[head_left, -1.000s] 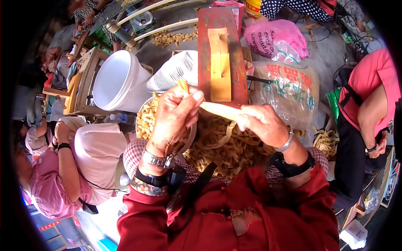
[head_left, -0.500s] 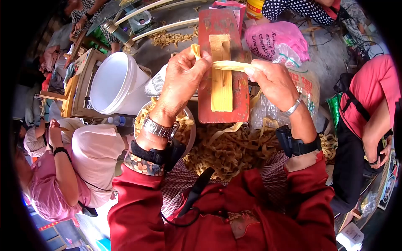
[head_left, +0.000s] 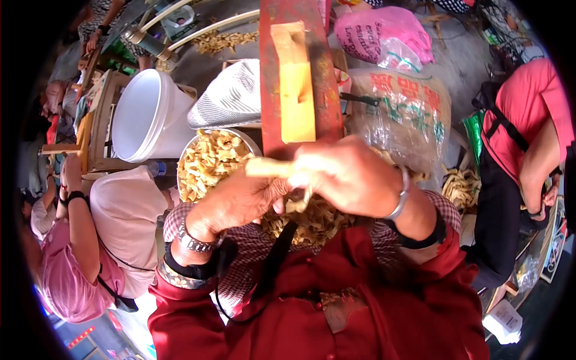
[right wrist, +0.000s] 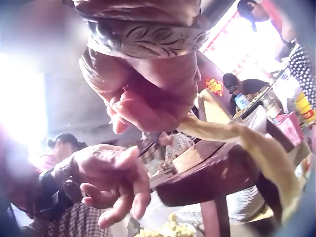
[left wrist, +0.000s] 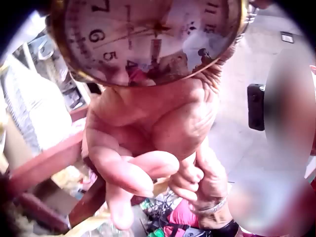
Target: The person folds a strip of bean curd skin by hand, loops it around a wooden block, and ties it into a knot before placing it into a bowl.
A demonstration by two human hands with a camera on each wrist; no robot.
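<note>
A long pale yellow strip is held in my right hand, which is blurred in the head view. In the right wrist view the strip trails away from the curled fingers in a bend. My left hand is just beside it, partly under the strip's end; the right wrist view shows its fingers loosely bent with nothing between them. Beyond both hands lies a wooden block on a red bench. Below them is a heap of brownish strips.
Left of the bench stands a tub of short yellow pieces, with a white bucket behind it. A clear plastic sack and a pink bag lie to the right. People sit close on both sides.
My hands came down from over the block toward my lap. The strip, earlier stretched between both hands, is now in the right hand only, which has crossed left toward the other.
</note>
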